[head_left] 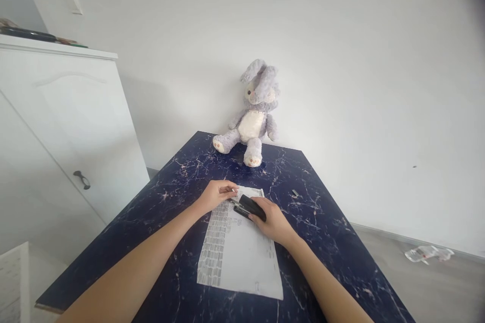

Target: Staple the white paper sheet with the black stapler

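Note:
A black stapler [250, 205] lies in my right hand [273, 219], with the fingers wrapped round its rear half. Its front end points left, over the upper part of a printed paper sheet [250, 257]. Between the stapler's dark upper and lower parts a thin metal strip shows. My left hand [220, 194] is at the sheet's top left corner, close to the stapler's front end. Its thumb and fingers are drawn together in a pinch. What they hold is too small to make out.
The sheet rests on a dark blue marbled table [182, 171]. A plush rabbit [252, 121] sits at the far edge against the wall. One small grey piece [294, 193] lies right of the sheet. A white cabinet [76, 111] stands left; a clear plastic item [428, 253] is on the floor.

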Motion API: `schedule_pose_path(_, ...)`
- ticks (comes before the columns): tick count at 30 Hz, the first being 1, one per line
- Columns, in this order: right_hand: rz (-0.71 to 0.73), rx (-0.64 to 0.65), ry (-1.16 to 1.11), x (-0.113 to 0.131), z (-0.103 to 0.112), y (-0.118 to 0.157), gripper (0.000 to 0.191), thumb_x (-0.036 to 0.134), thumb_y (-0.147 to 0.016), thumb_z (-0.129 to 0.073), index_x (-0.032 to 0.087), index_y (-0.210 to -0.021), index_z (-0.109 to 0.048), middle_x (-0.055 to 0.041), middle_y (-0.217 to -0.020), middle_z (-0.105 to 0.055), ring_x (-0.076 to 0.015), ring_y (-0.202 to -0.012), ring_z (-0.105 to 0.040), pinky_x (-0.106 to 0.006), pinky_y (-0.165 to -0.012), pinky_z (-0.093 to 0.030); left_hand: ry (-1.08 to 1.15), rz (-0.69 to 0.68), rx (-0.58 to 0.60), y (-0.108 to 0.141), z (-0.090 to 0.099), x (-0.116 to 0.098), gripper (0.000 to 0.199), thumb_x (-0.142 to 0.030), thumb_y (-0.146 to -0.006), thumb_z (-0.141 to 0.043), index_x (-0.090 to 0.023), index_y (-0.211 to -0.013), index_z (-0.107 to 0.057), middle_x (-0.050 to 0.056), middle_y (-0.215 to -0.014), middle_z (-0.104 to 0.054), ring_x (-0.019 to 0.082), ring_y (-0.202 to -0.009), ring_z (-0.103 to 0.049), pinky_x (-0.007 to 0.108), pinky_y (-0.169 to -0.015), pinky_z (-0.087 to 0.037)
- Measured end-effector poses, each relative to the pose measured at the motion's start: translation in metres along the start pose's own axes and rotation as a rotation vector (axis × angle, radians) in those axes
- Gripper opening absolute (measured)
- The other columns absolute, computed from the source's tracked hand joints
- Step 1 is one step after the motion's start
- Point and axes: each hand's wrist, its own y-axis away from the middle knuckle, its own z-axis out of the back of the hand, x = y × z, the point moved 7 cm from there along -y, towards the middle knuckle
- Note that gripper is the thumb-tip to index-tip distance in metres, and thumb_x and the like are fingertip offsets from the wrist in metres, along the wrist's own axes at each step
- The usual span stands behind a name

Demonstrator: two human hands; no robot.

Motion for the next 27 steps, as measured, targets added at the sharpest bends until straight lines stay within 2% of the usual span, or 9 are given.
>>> schedule_pose_path(5,-0.001,0.013,-0.05,-0.005,0.0,0.0,0.04,0.022,-0.09,-0.063,0.023,-0.129,-0.057,-0.0093,-0.117,-0.067,-0.027,-0.104,-0.064,-0.041,-0.091,-0.051,-0.122,-0.106,-0.042,0.001,0.005,-0.013,0.024,-0.04,-0.085,-0.075,-0.017,-0.087,-0.079,0.007,-0.082,-0.073,0.016,-0.068,-0.067,0.027,-0.065,-0.054)
schedule_pose_path(9,0.01,0.011,-0.08,-0.004,0.0,0.0,0.04,0.021,-0.089,-0.063,0.024,-0.128,-0.057,-0.0094,-0.117,-0.067,-0.0273,-0.105,-0.063,-0.042,-0.092,-0.05,-0.122,-0.127,0.032,0.002,0.003,-0.014,0.024,-0.04,-0.083,-0.076,-0.016,-0.085,-0.078,0.009,-0.091,-0.075,0.018,-0.079,-0.071,0.03,-0.078,-0.059)
schedule_pose_path(14,0.016,0.007,-0.098,-0.005,0.001,0.0,0.038,0.021,-0.089,-0.063,0.023,-0.126,-0.059,-0.0091,-0.115,-0.068,-0.0271,-0.104,-0.063,-0.041,-0.092,-0.05,-0.064,-0.073,0.126,0.002,-0.001,-0.006,0.026,-0.039,-0.081,-0.078,-0.014,-0.081,-0.074,0.012,-0.105,-0.075,0.021,-0.091,-0.074,0.036,-0.091,-0.059)
schedule_pose_path(19,0.023,0.007,-0.114,-0.005,0.001,0.0,0.037,0.022,-0.089,-0.063,0.022,-0.126,-0.059,-0.0097,-0.116,-0.067,-0.0268,-0.104,-0.063,-0.041,-0.093,-0.05,-0.133,-0.061,0.18,0.003,-0.005,-0.008,0.024,-0.031,-0.079,-0.08,-0.014,-0.094,-0.074,0.01,-0.099,-0.077,0.022,-0.091,-0.074,0.035,-0.092,-0.057)
schedule_pose_path(22,0.029,0.007,-0.118,-0.005,0.001,0.0,0.036,0.022,-0.09,-0.063,0.023,-0.126,-0.059,-0.0095,-0.115,-0.067,-0.0265,-0.104,-0.063,-0.041,-0.093,-0.05,-0.203,-0.062,0.224,0.004,-0.008,-0.009,0.022,-0.025,-0.078,-0.079,-0.016,-0.097,-0.072,0.008,-0.099,-0.077,0.02,-0.092,-0.073,0.031,-0.089,-0.055)
schedule_pose_path(27,0.025,0.007,-0.105,-0.006,0.0,0.0,0.036,0.023,-0.089,-0.063,0.023,-0.125,-0.059,-0.0098,-0.113,-0.067,-0.0271,-0.102,-0.063,-0.042,-0.091,-0.05,-0.178,0.01,0.246,0.004,-0.011,-0.001,0.025,-0.022,-0.077,-0.077,-0.016,-0.099,-0.067,0.008,-0.097,-0.077,0.02,-0.089,-0.072,0.028,-0.08,-0.053)
